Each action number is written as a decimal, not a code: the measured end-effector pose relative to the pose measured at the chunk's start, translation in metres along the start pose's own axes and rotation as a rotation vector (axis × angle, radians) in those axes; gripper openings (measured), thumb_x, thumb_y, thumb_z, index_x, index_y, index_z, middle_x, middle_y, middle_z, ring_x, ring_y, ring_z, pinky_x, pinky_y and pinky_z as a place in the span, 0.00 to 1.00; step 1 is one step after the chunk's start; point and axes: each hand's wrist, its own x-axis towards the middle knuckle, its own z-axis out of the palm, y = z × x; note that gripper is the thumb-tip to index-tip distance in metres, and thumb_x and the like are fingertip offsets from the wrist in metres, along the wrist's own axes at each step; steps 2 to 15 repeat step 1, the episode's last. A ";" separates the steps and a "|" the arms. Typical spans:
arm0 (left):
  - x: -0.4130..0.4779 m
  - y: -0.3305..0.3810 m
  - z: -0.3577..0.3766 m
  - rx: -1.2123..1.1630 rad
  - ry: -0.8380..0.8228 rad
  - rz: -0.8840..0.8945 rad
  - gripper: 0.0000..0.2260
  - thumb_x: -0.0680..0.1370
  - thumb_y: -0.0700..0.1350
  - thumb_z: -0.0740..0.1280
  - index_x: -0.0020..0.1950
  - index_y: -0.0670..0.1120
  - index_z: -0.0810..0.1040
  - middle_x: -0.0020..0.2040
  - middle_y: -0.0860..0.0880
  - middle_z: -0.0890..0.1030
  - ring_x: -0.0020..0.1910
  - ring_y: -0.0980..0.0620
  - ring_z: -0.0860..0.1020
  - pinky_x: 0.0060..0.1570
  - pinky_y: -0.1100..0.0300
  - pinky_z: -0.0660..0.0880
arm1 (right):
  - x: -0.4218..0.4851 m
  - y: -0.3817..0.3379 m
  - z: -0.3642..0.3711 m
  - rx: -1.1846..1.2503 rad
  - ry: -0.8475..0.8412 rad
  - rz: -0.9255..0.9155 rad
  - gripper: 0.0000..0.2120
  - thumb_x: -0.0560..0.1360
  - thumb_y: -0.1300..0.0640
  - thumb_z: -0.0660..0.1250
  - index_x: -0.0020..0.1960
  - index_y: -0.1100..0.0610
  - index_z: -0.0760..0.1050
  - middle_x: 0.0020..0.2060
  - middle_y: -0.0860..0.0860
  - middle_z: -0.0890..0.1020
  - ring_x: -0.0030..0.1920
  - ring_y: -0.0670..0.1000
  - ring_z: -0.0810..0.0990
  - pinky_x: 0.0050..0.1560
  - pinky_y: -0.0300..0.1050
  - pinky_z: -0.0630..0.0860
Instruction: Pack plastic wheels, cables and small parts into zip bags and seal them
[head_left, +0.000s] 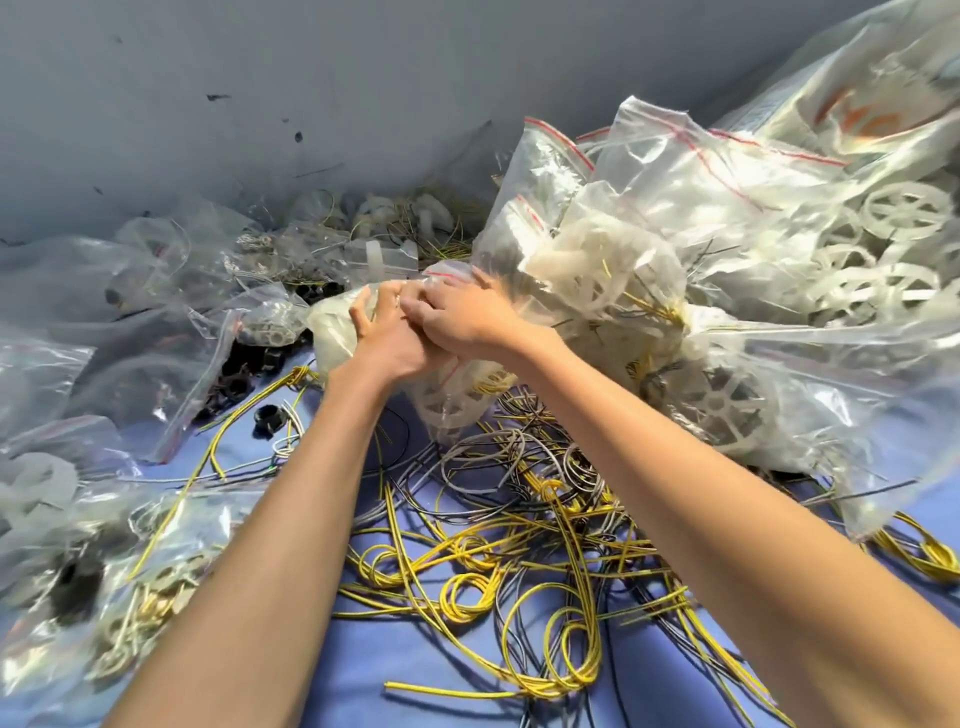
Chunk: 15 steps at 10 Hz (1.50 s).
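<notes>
While left hand (387, 345), right hand (462, 319) grips clamp its top, clear zip bag (337, 338) bulges with white wheels (451, 406).

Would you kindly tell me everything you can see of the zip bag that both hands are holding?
The zip bag is clear, crinkled plastic, bulging with white spoked plastic wheels. Its bottom sits among loose cables on the blue surface. The left hand and right hand pinch its top edge; whether it is sealed cannot be told.

Bright light glares off the bags (727, 197); wide-angle edges bend, perhaps slightly blurred.
</notes>
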 end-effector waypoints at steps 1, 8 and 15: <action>0.003 0.001 -0.017 -0.067 -0.115 0.057 0.20 0.78 0.54 0.62 0.67 0.48 0.72 0.70 0.47 0.69 0.70 0.49 0.63 0.70 0.52 0.53 | -0.019 -0.001 -0.030 0.597 0.214 -0.153 0.11 0.76 0.53 0.67 0.51 0.59 0.82 0.48 0.53 0.84 0.51 0.51 0.82 0.58 0.52 0.76; 0.003 0.001 -0.017 -0.067 -0.115 0.057 0.20 0.78 0.54 0.62 0.67 0.48 0.72 0.70 0.47 0.69 0.70 0.49 0.63 0.70 0.52 0.53 | -0.019 -0.001 -0.030 0.597 0.214 -0.153 0.11 0.76 0.53 0.67 0.51 0.59 0.82 0.48 0.53 0.84 0.51 0.51 0.82 0.58 0.52 0.76; 0.003 0.001 -0.017 -0.067 -0.115 0.057 0.20 0.78 0.54 0.62 0.67 0.48 0.72 0.70 0.47 0.69 0.70 0.49 0.63 0.70 0.52 0.53 | -0.019 -0.001 -0.030 0.597 0.214 -0.153 0.11 0.76 0.53 0.67 0.51 0.59 0.82 0.48 0.53 0.84 0.51 0.51 0.82 0.58 0.52 0.76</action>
